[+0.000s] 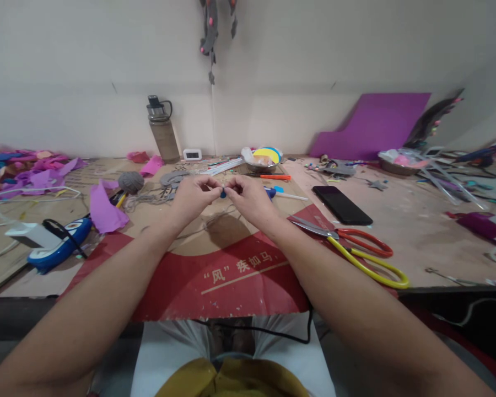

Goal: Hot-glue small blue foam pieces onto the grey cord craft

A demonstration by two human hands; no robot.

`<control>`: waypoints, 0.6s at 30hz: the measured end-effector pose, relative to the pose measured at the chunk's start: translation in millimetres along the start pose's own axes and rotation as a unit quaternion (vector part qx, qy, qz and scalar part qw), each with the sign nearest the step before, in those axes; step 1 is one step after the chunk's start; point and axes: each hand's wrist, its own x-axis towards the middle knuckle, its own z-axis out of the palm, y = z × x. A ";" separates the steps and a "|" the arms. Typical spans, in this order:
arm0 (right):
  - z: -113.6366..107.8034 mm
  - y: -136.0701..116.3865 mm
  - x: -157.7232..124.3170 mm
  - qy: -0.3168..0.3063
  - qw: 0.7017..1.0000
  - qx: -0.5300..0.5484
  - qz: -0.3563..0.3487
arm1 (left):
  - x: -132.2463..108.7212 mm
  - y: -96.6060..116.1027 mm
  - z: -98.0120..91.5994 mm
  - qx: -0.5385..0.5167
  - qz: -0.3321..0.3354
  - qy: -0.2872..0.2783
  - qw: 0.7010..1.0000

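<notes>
Over the cardboard sheet (pixel 240 281), my left hand (pixel 195 194) and my right hand (pixel 250 197) meet fingertip to fingertip. Pinched between them is a small blue piece (pixel 223 193), too small to make out fully. Both hands have their fingers closed on it. Thin grey yarn (pixel 206 225) lies on the cardboard below the hands. Grey felt pieces (pixel 173 179) sit just beyond my left hand. Close to my right hand, a blue tool (pixel 270 192), partly hidden, lies beside a white stick (pixel 291 196).
Scissors (pixel 355 249) with red and yellow handles and a black phone (pixel 342 205) lie on the right. A grey yarn ball (pixel 131 182), purple felt (pixel 105 207) and a blue power strip (pixel 60 248) are left. A bottle (pixel 164 132) and a bowl (pixel 262 165) stand behind.
</notes>
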 end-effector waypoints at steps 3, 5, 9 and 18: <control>-1.2 -1.0 0.0 0.000 1.000 -0.016 0.003 | -2.0 4.0 1.3 0.003 -0.008 -0.014 1.000; -2.0 -1.6 -0.3 0.002 1.000 -0.025 0.005 | -3.0 5.0 2.7 -0.031 -0.022 -0.027 0.999; -2.7 -2.5 -1.3 0.001 0.999 -0.036 -0.005 | -3.8 4.6 5.0 -0.100 -0.039 -0.048 0.993; 0.5 -0.1 -2.3 0.011 1.000 -0.025 -0.007 | -1.0 -0.6 1.4 -0.084 -0.036 0.010 0.996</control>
